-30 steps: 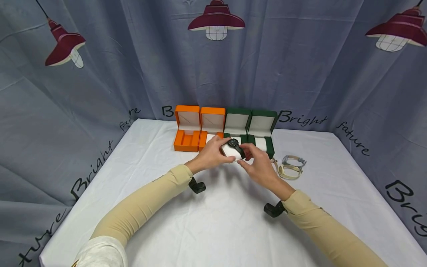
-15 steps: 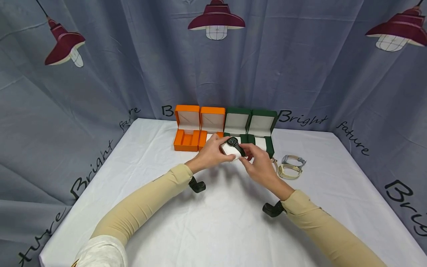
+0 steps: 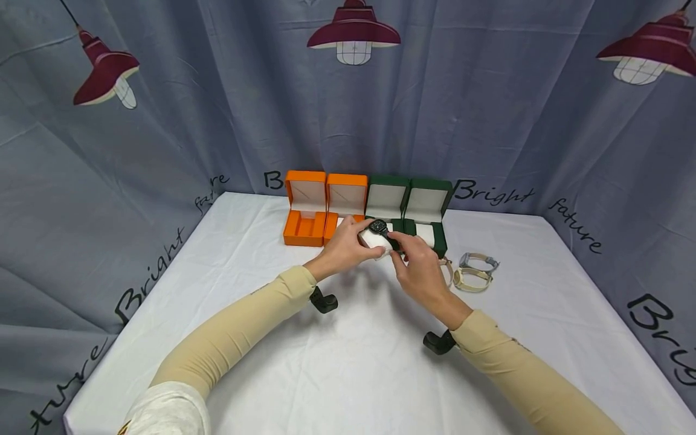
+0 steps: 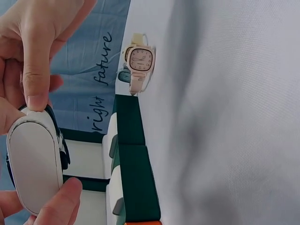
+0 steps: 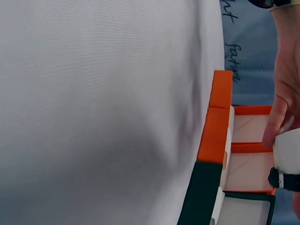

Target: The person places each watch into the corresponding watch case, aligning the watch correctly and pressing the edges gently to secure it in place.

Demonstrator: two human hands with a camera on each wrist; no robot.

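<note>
In the head view, a black wristwatch (image 3: 377,227) sits around a white watch cushion (image 3: 372,240), held above the table in front of the boxes. My left hand (image 3: 342,246) grips the cushion from the left, thumb on the near side and fingers on the far side. From the right, my right hand (image 3: 423,266) pinches the watch at its strap. The left wrist view shows the cushion's oval end (image 4: 35,164), the dark strap passing round behind it and my right thumb (image 4: 35,89) pressing its upper edge. Most of my right hand is out of the right wrist view.
Two orange boxes (image 3: 302,241) and two green boxes (image 3: 441,243) stand lid-up in a row at the back. The leftmost one shows a bare divider inside. Right of them lie a gold watch (image 3: 473,287), a grey watch (image 3: 481,266) and a pink watch (image 4: 141,59).
My right hand has shifted slightly left, its fingers closer over the strap. The watch and cushion have risen a little in view and turned slightly. My left hand keeps its grip.
</note>
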